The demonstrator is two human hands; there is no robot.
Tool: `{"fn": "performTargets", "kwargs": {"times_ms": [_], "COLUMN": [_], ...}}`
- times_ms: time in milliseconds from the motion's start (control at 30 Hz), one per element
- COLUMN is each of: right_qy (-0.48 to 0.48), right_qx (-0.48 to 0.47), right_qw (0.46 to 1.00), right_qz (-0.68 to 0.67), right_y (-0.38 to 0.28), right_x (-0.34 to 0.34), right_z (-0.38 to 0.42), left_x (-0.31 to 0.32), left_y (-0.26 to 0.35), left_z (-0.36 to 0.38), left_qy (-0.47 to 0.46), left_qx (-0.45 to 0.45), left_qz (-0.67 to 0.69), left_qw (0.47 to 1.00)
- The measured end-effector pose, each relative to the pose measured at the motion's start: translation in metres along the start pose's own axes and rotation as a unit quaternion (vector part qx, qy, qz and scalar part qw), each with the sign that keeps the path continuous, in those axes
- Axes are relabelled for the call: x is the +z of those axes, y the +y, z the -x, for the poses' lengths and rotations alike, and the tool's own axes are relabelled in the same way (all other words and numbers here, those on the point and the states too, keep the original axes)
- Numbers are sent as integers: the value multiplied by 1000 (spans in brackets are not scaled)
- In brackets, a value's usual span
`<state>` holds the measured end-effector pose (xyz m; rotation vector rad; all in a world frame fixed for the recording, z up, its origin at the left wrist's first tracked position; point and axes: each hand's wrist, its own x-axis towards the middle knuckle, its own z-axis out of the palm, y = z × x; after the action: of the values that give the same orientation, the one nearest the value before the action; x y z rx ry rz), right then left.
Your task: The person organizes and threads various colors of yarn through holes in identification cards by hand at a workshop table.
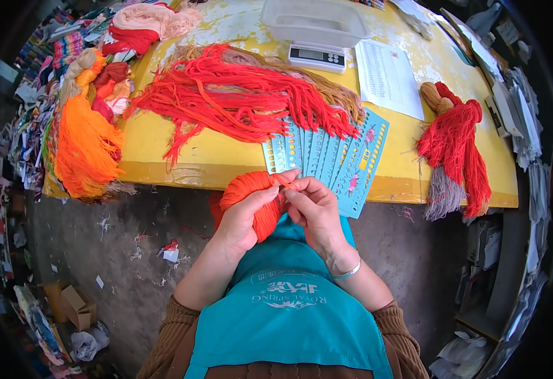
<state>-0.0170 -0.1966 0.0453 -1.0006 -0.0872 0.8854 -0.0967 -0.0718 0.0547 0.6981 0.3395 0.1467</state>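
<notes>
My left hand (246,216) is wrapped round a thick bundle of orange-red yarn (265,218), held in front of the table edge above my lap. The fingers of my right hand (314,208) pinch together at the bundle's upper right side, on strands of the same yarn. Just beyond my hands, several blue cards with punched holes (352,183) lie fanned out and overhang the table edge. Cut red yarn strands (238,95) are spread across the far ends of these cards.
On the yellow table (162,174) stand a digital scale (317,57) with a clear plastic tub (314,22) and a printed sheet (387,76). Orange yarn (87,145) hangs at the left edge, red yarn (456,132) at the right. Scraps litter the floor (131,252).
</notes>
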Motion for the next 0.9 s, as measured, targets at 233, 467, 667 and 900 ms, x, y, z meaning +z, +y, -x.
{"fn": "performTargets", "kwargs": {"times_ms": [233,467,667,900], "right_qy": [-28,-11,-12,5], "right_qx": [-30,-54,-30,-50], "right_qw": [997,996,997,995], "right_qz": [62,64,71,82], "right_y": [3,7,4,6], "right_x": [1,1,-3,-2], "right_z": [-2,-2,0,1], "left_x": [-5,-3,-1,-7], "left_y": [-2,-4,-2,-7], "left_z": [-2,-1,0,2], "left_qy": [-24,-11,-14,16], "left_qx": [-7,-3,-1,35], "left_qz": [19,-7,14,-23], "left_qw": [1000,1000,1000,999]}}
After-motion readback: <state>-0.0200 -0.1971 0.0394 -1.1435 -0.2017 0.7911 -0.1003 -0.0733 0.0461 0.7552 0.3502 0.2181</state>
